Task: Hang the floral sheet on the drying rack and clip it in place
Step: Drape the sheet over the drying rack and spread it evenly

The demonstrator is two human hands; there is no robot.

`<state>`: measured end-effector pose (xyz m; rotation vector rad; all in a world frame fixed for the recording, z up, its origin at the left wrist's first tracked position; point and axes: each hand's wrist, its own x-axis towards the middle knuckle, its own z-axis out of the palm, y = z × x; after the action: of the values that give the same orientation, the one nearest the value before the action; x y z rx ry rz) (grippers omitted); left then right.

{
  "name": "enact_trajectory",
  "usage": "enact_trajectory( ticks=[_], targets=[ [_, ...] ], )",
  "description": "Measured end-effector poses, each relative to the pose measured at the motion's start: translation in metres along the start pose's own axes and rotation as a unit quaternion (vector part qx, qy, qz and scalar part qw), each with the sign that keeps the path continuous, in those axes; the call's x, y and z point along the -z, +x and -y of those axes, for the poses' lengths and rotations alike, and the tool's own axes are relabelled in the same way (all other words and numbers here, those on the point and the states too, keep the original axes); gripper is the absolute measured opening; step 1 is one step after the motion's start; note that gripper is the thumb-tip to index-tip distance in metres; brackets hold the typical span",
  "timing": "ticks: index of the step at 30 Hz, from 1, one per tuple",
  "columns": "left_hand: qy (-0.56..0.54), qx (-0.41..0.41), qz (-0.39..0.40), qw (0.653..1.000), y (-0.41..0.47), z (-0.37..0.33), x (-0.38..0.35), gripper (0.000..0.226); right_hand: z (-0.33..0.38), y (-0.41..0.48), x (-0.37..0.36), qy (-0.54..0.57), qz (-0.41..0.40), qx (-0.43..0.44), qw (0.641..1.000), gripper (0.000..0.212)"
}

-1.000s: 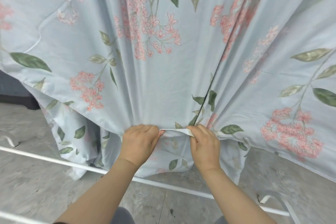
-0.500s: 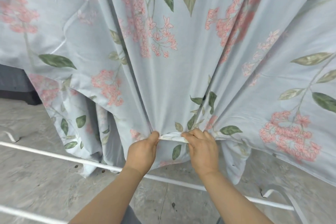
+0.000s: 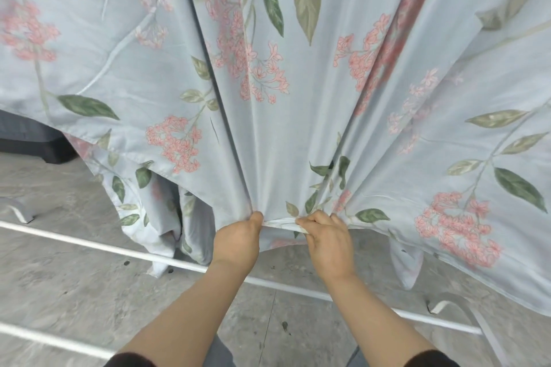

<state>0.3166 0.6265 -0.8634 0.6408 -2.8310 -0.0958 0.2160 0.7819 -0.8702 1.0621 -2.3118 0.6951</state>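
Beneath the floral sheet (image 3: pixel 298 134), grey concrete floor (image 3: pixel 74 286).

The floral sheet (image 3: pixel 283 134) hangs in front, its folds fanning down to a bunched lower hem. The left hand (image 3: pixel 238 240) and the right hand (image 3: pixel 326 243) pinch that hem close together. Below them a white rack bar (image 3: pixel 89 244) crosses above the grey concrete floor (image 3: pixel 74 292).

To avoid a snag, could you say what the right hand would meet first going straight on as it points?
The sheet: the right hand pinches it at the bottom, and its hanging cloth lies directly ahead. Whatever is behind is hidden.
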Motion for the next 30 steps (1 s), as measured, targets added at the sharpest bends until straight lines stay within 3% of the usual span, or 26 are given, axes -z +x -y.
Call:
enact_trajectory(
  ticks=[20, 26, 30],
  targets=[
    [-0.015, 0.044, 0.081, 0.996, 0.003, -0.015, -0.024, 0.04, -0.006, -0.002, -0.017, -0.027, 0.042, -0.032, 0.998, 0.027],
    [-0.043, 0.07, 0.031, 0.996, -0.006, -0.016, -0.024, 0.025, 0.004, -0.005, -0.004, -0.006, 0.083, -0.069, 0.994, 0.03],
    [-0.15, 0.055, -0.066, 0.985, -0.011, -0.006, 0.011, 0.026, 0.027, -0.002, 0.038, 0.106, 0.096, -0.114, 0.983, 0.047]
  ],
)
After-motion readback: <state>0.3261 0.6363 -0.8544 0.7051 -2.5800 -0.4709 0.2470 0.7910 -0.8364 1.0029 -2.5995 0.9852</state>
